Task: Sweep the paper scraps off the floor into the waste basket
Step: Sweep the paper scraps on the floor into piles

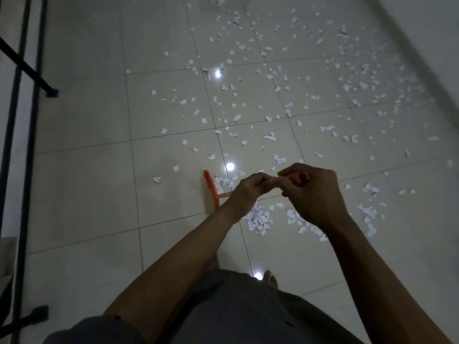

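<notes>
Both my hands grip the orange handle of a broom. My right hand holds the top end of the handle; my left hand holds it just below. The orange broom head rests on the tiled floor to the left of my hands. White paper scraps lie gathered in a small pile under my hands. Several more scraps are scattered across the tiles ahead and to the right. No waste basket is in view.
Black metal frame legs stand along the left edge, with feet on the floor. A white wall runs along the right side. My bare feet show below my arms. Ceiling lights glare off the tiles.
</notes>
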